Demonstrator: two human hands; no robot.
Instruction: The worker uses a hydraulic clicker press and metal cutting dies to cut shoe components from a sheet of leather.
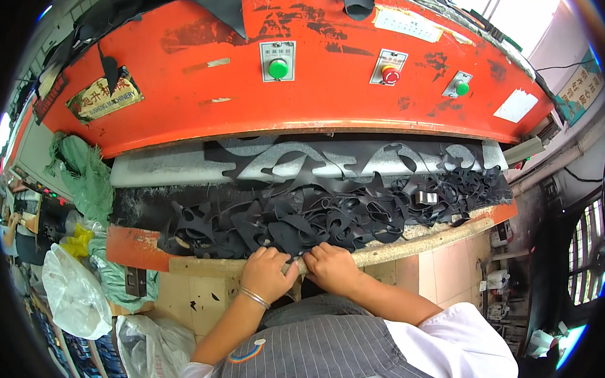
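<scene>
My left hand, with a silver bangle on its wrist, is at the worn front rail of a large orange machine. Close beside it, my right hand meets the same rail. Both sets of fingers are curled in at the near edge of a heap of black sheet scraps. What lies inside the fingers is hidden, though black material shows around the fingertips. Behind the heap, a black cut-out sheet with curved openings lies on a whitish board. A small metal block sits among the scraps at right.
The orange machine's beam spans the far side, carrying a green button, a red knob and a second green button. Plastic bags and green sacking crowd the left. Tiled floor shows beyond the rail.
</scene>
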